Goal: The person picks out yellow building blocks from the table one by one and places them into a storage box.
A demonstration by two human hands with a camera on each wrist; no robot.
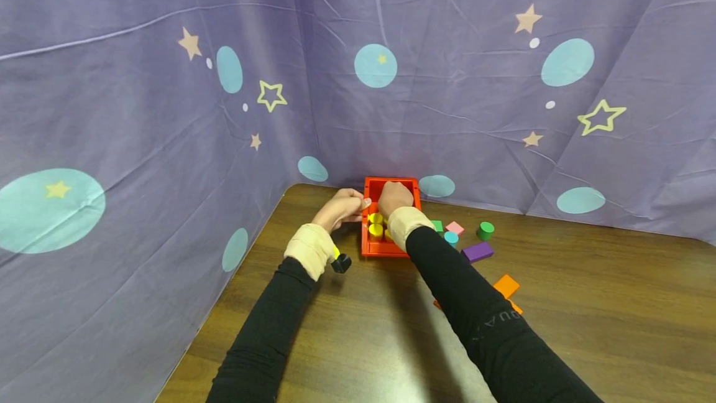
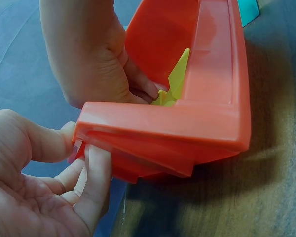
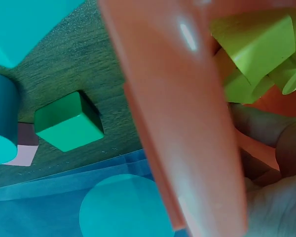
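Note:
A red plastic box (image 1: 365,247) stands at the back of the wooden table, with several yellow blocks (image 1: 375,231) inside it. My left hand (image 1: 341,205) pinches the box's left rim; in the left wrist view its thumb and fingers meet at the rim's corner. The right hand (image 1: 395,196) reaches down into the box from above with curled fingers. Its fingertips hold a yellow block (image 3: 259,47) by its edge in the right wrist view, though part of that grip is hidden behind the red wall.
Right of the box lie a green block (image 1: 437,226), a pink block (image 1: 455,228), a blue cylinder (image 1: 450,238), a green cylinder (image 1: 485,231) and a purple block (image 1: 477,252). Orange blocks (image 1: 506,285) lie nearer, partly behind the right sleeve. A purple curtain (image 1: 464,111) hangs behind the table.

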